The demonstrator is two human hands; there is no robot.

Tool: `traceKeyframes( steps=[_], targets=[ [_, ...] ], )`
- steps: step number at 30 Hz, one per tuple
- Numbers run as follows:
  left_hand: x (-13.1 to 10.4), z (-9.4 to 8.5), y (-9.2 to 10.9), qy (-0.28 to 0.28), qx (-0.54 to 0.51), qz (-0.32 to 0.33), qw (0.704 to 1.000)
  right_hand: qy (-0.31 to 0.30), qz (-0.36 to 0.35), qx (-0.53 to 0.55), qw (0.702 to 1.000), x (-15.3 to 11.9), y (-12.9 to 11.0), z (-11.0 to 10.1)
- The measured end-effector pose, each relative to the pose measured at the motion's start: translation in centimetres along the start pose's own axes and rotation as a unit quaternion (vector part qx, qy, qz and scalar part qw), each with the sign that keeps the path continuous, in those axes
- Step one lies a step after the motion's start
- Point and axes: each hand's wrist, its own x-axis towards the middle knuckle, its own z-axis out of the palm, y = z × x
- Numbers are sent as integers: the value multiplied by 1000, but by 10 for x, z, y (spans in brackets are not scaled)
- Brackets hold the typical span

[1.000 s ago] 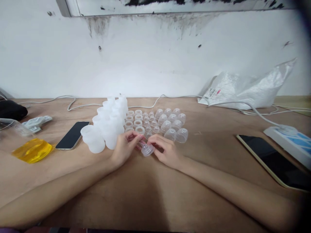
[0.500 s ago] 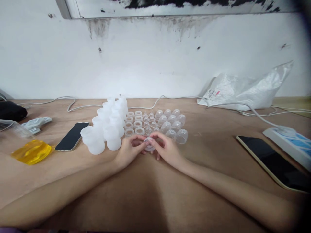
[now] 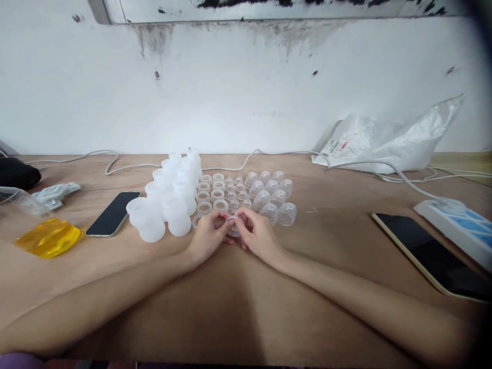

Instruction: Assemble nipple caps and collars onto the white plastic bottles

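Note:
My left hand (image 3: 208,237) and my right hand (image 3: 259,237) meet at the middle of the wooden table (image 3: 246,307), fingertips pinching one small clear plastic part (image 3: 233,225) low over the table surface. Just behind them lie rows of white rings (image 3: 212,197), small clear nipple pieces (image 3: 237,195) and clear dome caps (image 3: 271,197). White translucent bottles (image 3: 169,202) stand in rows to the left of the rings, close to my left hand.
A dark phone (image 3: 113,213) lies left of the bottles, with a yellow bag (image 3: 49,238) further left. A tablet (image 3: 432,255) and a power strip (image 3: 457,221) sit at the right. A plastic bag (image 3: 388,138) and white cables (image 3: 126,165) run along the wall.
Both hands have moved away from me toward the rows, carrying the clear part from a tilted hold down to table level at the front of the rows.

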Motion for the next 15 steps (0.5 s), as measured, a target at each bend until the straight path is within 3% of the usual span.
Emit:
traceKeyframes(
  steps=[5, 11, 15],
  targets=[
    [-6, 2, 1, -24, -37, 31, 999, 4, 39, 55, 998, -1, -4, -2],
    [-8, 2, 2, -17, -2, 44, 999, -48, -12, 16, 999, -1, -6, -7],
    [-5, 3, -2, -10, 0, 53, 999, -34, -20, -8, 999, -1, -6, -4]
  ],
)
